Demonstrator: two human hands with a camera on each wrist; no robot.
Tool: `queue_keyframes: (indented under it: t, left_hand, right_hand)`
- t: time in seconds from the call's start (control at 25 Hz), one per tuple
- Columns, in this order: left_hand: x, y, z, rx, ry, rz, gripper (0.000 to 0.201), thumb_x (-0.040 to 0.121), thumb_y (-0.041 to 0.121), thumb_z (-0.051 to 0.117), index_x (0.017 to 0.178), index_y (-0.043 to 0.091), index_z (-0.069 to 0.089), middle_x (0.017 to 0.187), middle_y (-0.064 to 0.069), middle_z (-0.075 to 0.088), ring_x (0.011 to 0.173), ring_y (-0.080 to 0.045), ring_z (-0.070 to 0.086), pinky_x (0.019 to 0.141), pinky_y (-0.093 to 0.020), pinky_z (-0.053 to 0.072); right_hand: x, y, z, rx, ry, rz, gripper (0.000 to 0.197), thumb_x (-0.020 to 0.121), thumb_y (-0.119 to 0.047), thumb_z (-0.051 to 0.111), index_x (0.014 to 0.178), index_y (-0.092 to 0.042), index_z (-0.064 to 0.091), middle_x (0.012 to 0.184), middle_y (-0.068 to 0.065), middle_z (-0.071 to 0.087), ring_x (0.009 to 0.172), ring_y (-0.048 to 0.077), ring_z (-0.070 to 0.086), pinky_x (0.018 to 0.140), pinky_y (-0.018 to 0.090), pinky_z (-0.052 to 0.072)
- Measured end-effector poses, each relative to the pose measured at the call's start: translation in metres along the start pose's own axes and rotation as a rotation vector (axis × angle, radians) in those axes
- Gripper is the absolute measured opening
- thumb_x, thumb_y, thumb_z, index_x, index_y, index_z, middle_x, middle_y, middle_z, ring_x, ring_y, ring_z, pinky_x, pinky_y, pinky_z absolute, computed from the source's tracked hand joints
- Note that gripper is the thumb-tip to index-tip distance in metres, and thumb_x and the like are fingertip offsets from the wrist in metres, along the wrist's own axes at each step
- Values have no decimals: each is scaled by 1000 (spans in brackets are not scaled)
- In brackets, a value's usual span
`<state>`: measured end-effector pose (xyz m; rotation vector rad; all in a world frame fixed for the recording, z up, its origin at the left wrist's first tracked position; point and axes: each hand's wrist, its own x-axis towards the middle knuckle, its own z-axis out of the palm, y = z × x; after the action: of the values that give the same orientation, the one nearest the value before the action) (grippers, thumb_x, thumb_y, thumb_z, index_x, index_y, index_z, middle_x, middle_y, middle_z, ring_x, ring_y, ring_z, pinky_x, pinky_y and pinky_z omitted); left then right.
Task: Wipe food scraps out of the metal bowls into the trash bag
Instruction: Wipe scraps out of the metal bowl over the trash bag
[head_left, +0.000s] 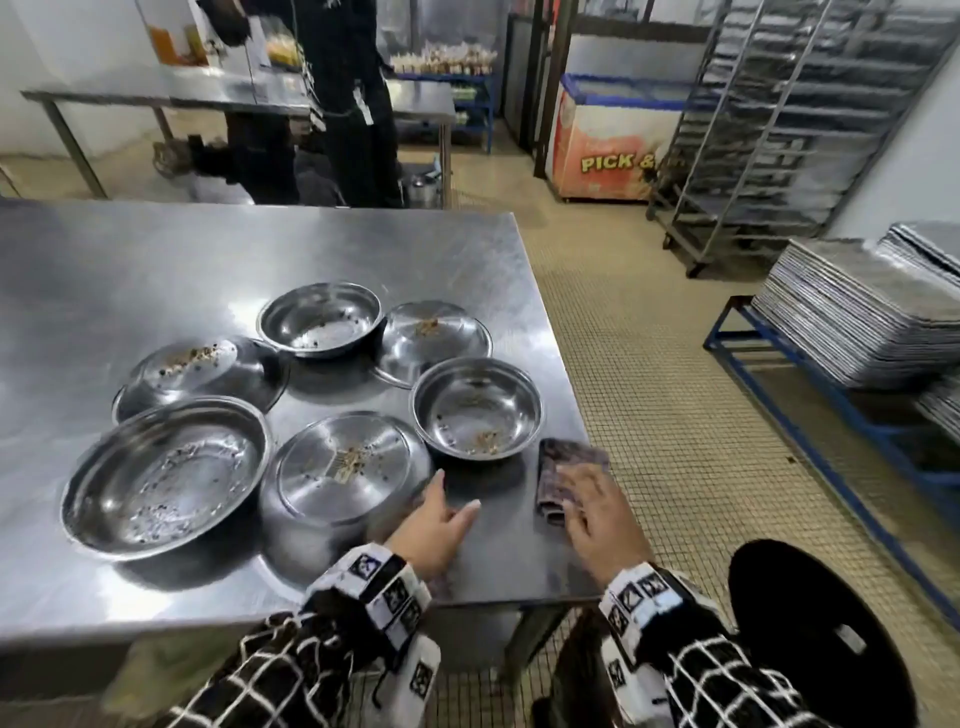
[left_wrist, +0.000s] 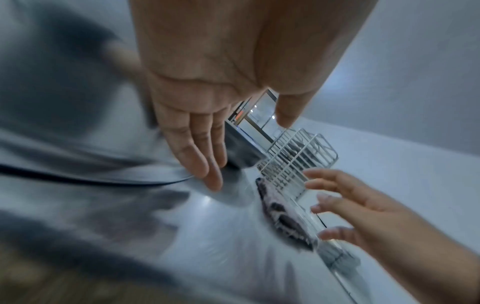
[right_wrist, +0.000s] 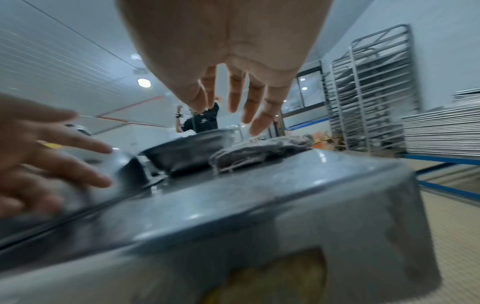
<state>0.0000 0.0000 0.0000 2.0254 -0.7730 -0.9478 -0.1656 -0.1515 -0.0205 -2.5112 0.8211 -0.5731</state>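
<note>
Several metal bowls and dishes with brown scraps sit on the steel table (head_left: 156, 260). A deep bowl (head_left: 477, 408) (right_wrist: 187, 152) stands nearest the right edge, and a shallow dish (head_left: 348, 467) lies to its left. A dark folded cloth (head_left: 563, 475) (left_wrist: 283, 218) (right_wrist: 259, 152) lies by the table's right edge. My right hand (head_left: 582, 493) (right_wrist: 228, 117) hovers over it with fingers spread, holding nothing. My left hand (head_left: 457, 491) (left_wrist: 246, 154) is flat and open just above the table, beside the shallow dish's rim. I see no trash bag for certain.
A large bowl (head_left: 166, 475) sits at the left, and another bowl (head_left: 319, 319) at the back. A black round object (head_left: 815, 639) stands on the floor at lower right. Stacked trays (head_left: 852, 322) and a tall rack (head_left: 779, 119) are on the right. A person (head_left: 348, 104) stands behind the table.
</note>
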Motion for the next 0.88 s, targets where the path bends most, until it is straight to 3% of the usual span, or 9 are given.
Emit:
queue_keyframes:
  t: [0.04,0.12,0.2,0.32,0.4,0.56,0.72,0.8,0.88]
  left_hand:
    - [13,7,7,-37,4,-10,81,94,44,49,152,19,-2,93,-6,66,77,-22,65,81,-37,54]
    - [32,22,17,-77,32,-41,88,92,53,46,150,21,-11,110,-14,65,81,-28,69,82,-44,56]
    - [53,35,25,-104,88,-145,92,91,58,44,148,21,-18,130,-19,55,88,-33,69,85,-41,55]
    - [77,32,31,-136,231,-235,99,89,56,50,147,23,-23,134,-22,51,100,-38,63,87,-46,53]
    - [88,29,33,-168,335,-241,98,88,49,56,148,25,-18,128,-25,54,100,-41,62,86,-49,53]
    - [92,26,26,-165,373,-252,94,86,29,57,149,29,-13,113,-21,60,88,-38,65,81,-47,56]
    - [74,32,23,-36,286,-188,88,89,16,48,148,36,-14,91,-13,59,67,-29,63,61,-36,55]
    - [67,31,25,32,260,-135,81,92,12,44,150,30,-10,95,-11,58,73,-28,60,67,-34,49]
    - [65,28,29,105,232,-72,67,93,11,44,151,17,10,111,-14,59,90,-32,61,83,-34,48]
  right_hand:
    - [13,8,1,-46,9,52,44,93,-29,40,135,-18,49,136,6,41,122,23,45,101,23,31]
    - [33,17,-3,-147,-77,183,48,96,-29,46,142,-21,38,144,7,30,126,26,38,102,34,37]
    - [48,26,-5,-248,-259,244,59,95,-41,47,148,-27,24,152,3,18,131,29,31,106,43,36]
    - [54,37,-3,-434,-494,208,71,91,-59,42,149,-39,8,154,1,14,132,31,28,106,45,37]
    - [58,39,-4,-493,-524,192,69,89,-61,43,148,-42,13,151,2,18,129,29,28,104,45,38]
    - [50,34,-1,-356,-371,184,46,93,-34,54,137,-27,44,131,3,41,116,21,42,96,34,42]
    - [30,35,-9,-157,-185,284,33,93,-17,54,125,-15,57,113,2,50,89,13,48,80,24,43]
    - [16,37,-17,-71,-81,391,31,93,-14,54,123,-13,59,109,2,51,88,11,46,79,23,43]
    - [-5,34,-27,55,58,511,27,92,-10,55,118,-11,61,105,1,52,92,13,49,88,27,46]
